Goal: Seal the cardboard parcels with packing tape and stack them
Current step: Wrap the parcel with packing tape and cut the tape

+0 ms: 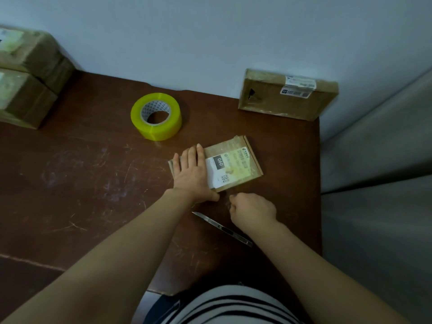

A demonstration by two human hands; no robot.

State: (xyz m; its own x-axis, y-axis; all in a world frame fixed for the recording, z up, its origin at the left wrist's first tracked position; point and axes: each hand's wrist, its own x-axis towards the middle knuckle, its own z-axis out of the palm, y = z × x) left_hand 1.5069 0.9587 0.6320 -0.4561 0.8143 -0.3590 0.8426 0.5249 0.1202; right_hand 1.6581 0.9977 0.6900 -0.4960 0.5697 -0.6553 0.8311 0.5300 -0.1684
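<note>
Cardboard parcel (pixel 236 160) lies pressed under the flat, spread left grip (pixel 190 175). Right grip (pixel 252 212) curls just beside it; I cannot tell what it pinches. Press firmly, smoothing outward.

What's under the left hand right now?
The left hand lies flat on one end of the small parcel, which rests on the table. A white label marked 060 shows beside the hand. Whatever the palm covers, tape or seam, is hidden.

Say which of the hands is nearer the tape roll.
Left. The left hand lies flat on the small parcel near the tape roll; the right hand is farther back.
</note>
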